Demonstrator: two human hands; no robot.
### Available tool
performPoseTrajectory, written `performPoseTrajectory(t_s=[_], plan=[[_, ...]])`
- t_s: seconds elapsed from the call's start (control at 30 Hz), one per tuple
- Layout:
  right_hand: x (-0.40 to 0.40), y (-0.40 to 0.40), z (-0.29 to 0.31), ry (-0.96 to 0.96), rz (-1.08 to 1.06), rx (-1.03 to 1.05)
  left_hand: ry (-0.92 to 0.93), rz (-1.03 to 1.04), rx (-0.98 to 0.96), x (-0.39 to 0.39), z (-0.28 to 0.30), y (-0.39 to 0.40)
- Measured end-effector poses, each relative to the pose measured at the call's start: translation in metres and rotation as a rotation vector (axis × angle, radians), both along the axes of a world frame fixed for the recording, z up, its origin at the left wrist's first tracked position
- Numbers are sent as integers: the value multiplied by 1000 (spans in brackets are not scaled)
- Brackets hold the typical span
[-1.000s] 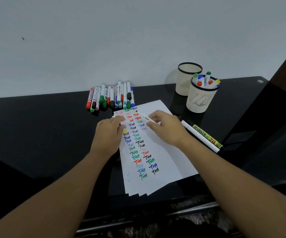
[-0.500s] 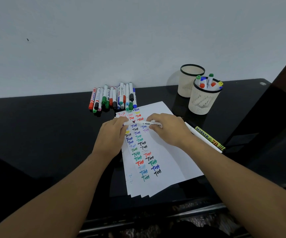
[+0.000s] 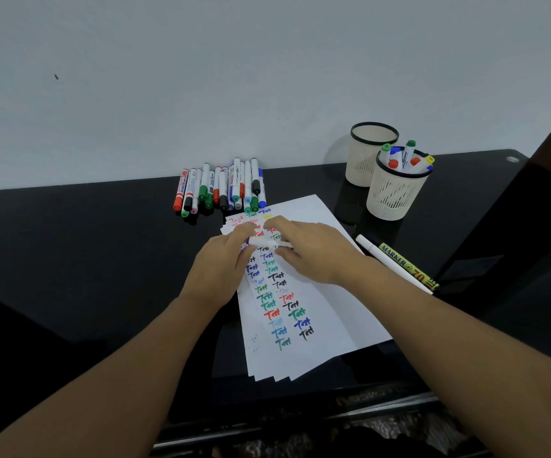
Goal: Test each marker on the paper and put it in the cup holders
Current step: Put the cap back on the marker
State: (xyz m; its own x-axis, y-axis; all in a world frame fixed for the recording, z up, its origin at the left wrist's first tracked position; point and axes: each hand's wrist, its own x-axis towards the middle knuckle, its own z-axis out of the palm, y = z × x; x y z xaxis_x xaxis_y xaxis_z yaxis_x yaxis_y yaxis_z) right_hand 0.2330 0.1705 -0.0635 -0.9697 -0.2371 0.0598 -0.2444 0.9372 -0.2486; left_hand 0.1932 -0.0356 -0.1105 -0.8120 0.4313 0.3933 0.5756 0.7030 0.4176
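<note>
Both hands have drawn together since a second ago: the left hand [image 3: 219,269] and the right hand [image 3: 310,251] now meet over the upper part of the paper [image 3: 327,312], gripping one white marker [image 3: 269,243] that lies crosswise between them, just above the sheet. Fingers of the left hand pinch its left end, where a purple part shows; fingers of the right hand curl round the other end. Whether the cap is fully seated cannot be told.

Several sheets lie fanned on the black bench [image 3: 85,259], the top one carrying two columns of the word "Test" in red, green, blue and black.

Behind the paper, near the wall, a row of markers [image 3: 221,190] lies side by side, caps toward the person.

On the right stand two cream cup holders with black rims. The near cup holder [image 3: 394,196], with a slotted wall, holds several markers [image 3: 406,158] standing upright, their green, blue, orange and yellow caps showing above the rim. The far cup holder [image 3: 363,160] stands just behind it, touching or nearly so; nothing shows above its rim.

Right of the paper, a white marker pen [image 3: 393,264] and a yellow marker labelled "MARKER 70" [image 3: 408,266] lie side by side on the bench.
</note>
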Motion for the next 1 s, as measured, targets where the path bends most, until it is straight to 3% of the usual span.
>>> performPoseTrajectory(t_s=[0.33, 0.5, 0.6, 0.8, 1.0], plan=[[5, 0, -3, 1, -13, -21, -155, 24, 57, -1, 3, 1], [8, -3, -10, -43, -5, -82, -54, 20, -3, -3, -3, -1], [9, -1, -14, -5, -93, -156, -118, 49, -4, -6, -3, 0], [9, 18, -18, -9, -220, -260, -17, -66, -80, -13, -5, 1], [9, 16, -12, -17, -161, -237, -3, -22, -35, -5, 1, 0]])
